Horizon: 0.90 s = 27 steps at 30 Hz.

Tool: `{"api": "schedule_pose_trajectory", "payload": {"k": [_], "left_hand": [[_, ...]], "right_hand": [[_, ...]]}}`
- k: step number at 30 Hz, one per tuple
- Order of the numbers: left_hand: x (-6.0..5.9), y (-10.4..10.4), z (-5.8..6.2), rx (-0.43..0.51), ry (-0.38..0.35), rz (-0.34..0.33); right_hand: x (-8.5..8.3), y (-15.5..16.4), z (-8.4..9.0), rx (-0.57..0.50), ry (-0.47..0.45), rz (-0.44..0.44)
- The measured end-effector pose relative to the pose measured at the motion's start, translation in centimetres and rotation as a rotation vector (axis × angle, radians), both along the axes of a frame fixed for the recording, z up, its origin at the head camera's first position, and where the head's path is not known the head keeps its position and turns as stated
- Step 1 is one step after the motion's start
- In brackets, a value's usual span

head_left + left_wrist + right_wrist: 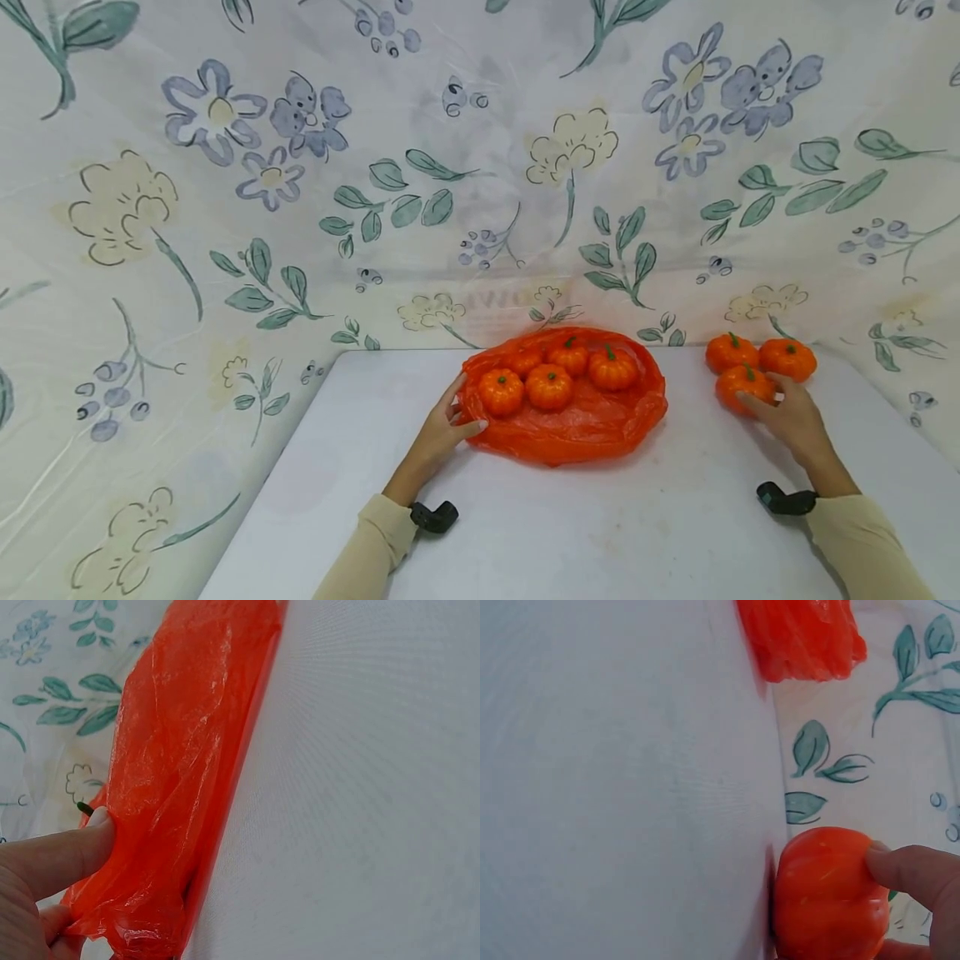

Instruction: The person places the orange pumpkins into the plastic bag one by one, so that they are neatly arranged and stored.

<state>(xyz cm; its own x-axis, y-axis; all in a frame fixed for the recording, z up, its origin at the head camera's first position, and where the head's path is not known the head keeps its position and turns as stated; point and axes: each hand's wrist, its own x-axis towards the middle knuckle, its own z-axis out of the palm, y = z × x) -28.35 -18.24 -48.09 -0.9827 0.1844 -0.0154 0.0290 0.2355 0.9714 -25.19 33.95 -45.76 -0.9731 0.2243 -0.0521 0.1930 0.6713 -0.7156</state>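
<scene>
three loose pumpkins sit right of the orange bag; the right hand curls, seemingly gripping, round the nearest pumpkin, while the left hand pinches the bag's left rim.

Head view looks down; wrist views sit close (table-level) — all share the orange bag.

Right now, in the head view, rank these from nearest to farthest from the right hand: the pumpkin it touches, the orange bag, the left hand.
1. Front loose pumpkin: under the right hand fingertips, at the table's right.
2. Orange bag: mid-table, to that hand's left, with pumpkins lying on it.
3. Left hand: beyond the bag, pinching its left edge.
</scene>
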Motion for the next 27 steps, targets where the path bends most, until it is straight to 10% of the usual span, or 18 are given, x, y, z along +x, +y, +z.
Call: {"api": "schedule_pose_trajectory", "payload": {"k": [12,27], "left_hand": [[-0.1,0.1,0.0,-0.004,-0.019,0.015],[0.2,0.1,0.3,-0.007,-0.022,0.023]], "right_hand": [[0.0,-3.0,3.3,-0.037,0.072,0.011],[-0.7,-10.0,6.5,0.009,0.161,0.246]]}}
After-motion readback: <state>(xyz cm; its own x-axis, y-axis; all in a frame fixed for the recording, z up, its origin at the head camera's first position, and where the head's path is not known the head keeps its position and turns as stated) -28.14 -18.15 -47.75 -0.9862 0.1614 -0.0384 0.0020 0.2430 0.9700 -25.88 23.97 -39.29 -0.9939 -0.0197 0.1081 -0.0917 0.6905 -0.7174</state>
